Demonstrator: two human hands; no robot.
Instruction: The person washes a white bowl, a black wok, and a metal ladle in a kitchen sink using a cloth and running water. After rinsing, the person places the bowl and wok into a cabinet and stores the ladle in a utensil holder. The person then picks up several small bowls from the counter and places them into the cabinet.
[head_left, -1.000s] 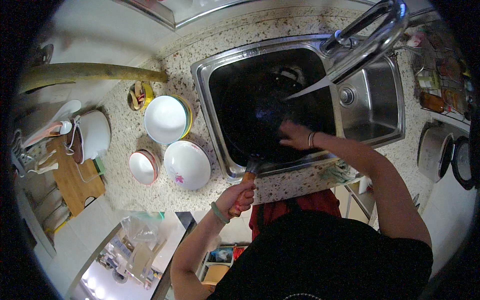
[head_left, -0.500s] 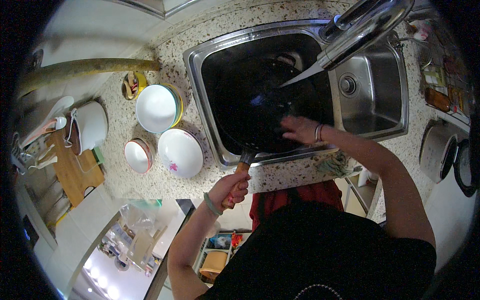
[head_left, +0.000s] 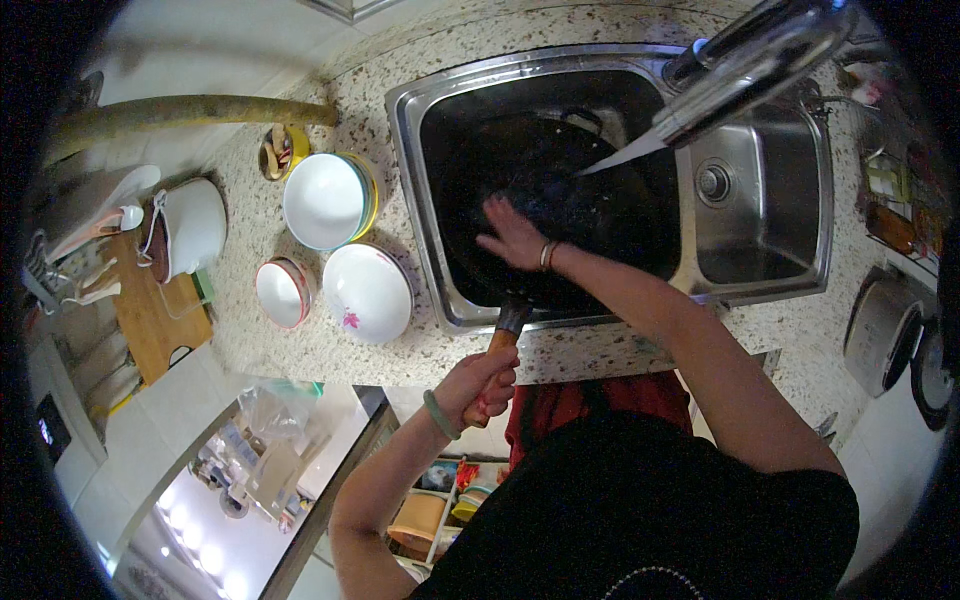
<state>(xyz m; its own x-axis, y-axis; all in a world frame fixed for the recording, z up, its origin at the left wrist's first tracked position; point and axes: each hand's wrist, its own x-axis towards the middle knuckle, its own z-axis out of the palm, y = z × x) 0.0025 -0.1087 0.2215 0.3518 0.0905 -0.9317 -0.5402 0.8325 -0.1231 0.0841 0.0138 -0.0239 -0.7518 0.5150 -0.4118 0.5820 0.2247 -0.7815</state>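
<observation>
A large black wok lies in the big left basin of the steel sink, its wooden handle reaching over the front rim toward me. My left hand is wrapped round that handle. Inside the wok, over its left part, my right hand is held flat with fingers spread. I see nothing in its grasp; whether the palm touches the surface is hard to tell in the dark. Water streams from the chrome faucet into the wok.
Left of the sink stand a stack of bowls, a white bowl with a pink flower, smaller red-rimmed bowls and a yellow container. A wooden board lies farther left. The small basin with its drain is on the right.
My right hand has swept leftward across the wok, fingers now more clearly spread. My left hand keeps its hold on the handle, and the water still runs. The whole view has shifted slightly.
</observation>
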